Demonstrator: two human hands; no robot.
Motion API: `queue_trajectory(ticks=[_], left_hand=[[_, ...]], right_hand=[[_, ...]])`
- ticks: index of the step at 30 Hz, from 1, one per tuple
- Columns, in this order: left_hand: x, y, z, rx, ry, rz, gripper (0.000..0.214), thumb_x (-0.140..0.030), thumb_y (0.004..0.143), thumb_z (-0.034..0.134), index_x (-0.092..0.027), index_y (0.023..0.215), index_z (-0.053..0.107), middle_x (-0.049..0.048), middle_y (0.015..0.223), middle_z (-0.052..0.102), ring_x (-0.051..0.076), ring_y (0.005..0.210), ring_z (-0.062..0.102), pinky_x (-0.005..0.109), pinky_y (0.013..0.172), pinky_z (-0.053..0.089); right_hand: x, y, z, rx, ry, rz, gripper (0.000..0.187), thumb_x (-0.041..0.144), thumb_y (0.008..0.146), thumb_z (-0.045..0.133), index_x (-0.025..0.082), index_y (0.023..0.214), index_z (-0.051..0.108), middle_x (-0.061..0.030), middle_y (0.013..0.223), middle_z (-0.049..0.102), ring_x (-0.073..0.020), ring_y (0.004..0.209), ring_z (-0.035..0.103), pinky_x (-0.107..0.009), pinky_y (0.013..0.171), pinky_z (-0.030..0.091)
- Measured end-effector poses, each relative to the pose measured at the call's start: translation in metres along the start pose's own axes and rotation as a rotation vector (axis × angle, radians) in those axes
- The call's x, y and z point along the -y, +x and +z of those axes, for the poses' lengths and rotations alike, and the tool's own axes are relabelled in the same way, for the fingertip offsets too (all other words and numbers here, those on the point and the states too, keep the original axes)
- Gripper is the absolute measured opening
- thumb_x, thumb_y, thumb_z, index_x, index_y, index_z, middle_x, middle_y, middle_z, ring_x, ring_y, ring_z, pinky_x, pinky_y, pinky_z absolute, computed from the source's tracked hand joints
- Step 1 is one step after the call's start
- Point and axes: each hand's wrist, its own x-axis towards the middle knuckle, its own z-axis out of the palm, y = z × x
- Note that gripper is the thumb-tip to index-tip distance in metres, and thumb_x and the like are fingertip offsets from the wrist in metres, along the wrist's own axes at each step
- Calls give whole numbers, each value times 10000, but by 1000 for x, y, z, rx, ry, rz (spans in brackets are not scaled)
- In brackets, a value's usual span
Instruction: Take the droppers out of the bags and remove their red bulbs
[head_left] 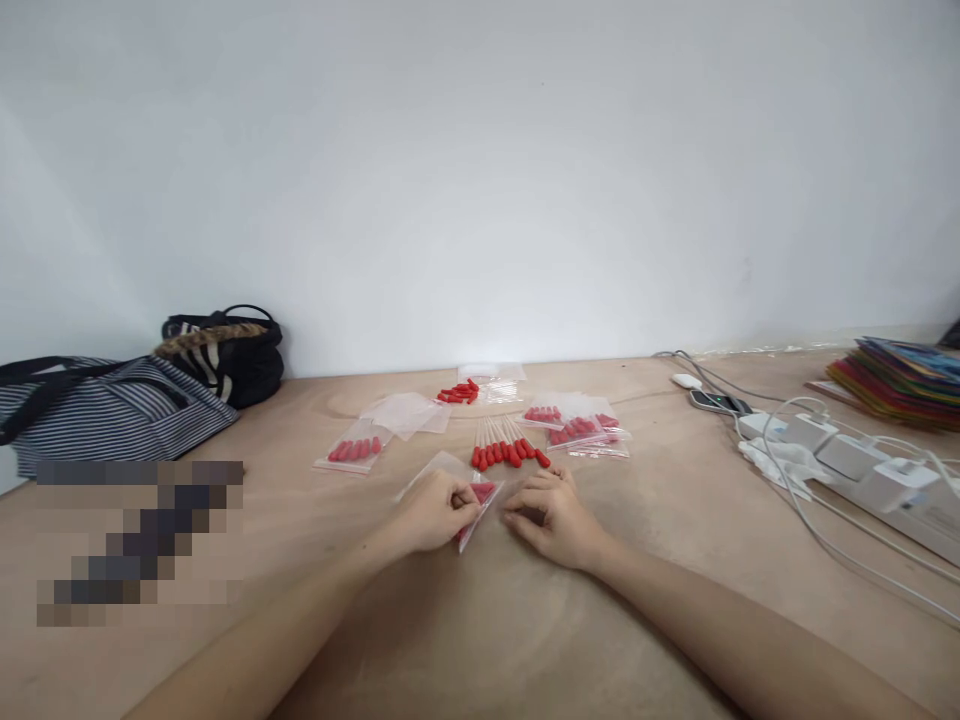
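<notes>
My left hand [433,510] is closed, pinching a small clear zip bag [475,497] with red-tipped pieces inside, flat on the wooden table [480,640]. My right hand [551,515] rests just right of that bag, fingers curled toward it; whether it holds anything is unclear. Just beyond my hands lies a loose fan of red-tipped sticks [508,447]. Filled bags lie to the left [352,449] and to the right [581,428]. Farther back are empty clear bags [409,412] and a small heap of red caps [459,392].
A striped bag [105,408] and a black bag [232,355] sit at the far left by the wall. At right are a white power strip with adapters and cables [855,460], a phone [718,402] and a stack of coloured sheets [904,380].
</notes>
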Motion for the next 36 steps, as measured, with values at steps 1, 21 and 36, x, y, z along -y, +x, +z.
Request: queue_trajectory(ticks=[1,21,36], left_hand=[[3,3,3,-13,4,22,248,-331,670,550,-172,486,600,-8,430,581,127,428,517,214,430,349],[21,4,19,-138,-112,52,326,-457,656,602,-143,576,634,-13,487,574,119,469,493,220,468,361],[15,2,17,-134,-9,77,313,-400,718,511,-149,551,593,-34,477,501,98,469,422,194,452,307]], right_hand=[[0,0,0,-21,-4,12,92,207,774,556,239,785,641,20,737,645,-130,733,542,-341,808,298],[-7,14,14,-304,-203,-295,121,206,795,539,245,826,649,6,753,582,-120,743,464,-322,778,237],[-11,19,15,-326,-209,-366,175,172,810,492,236,744,642,9,731,587,-120,724,436,-333,776,224]])
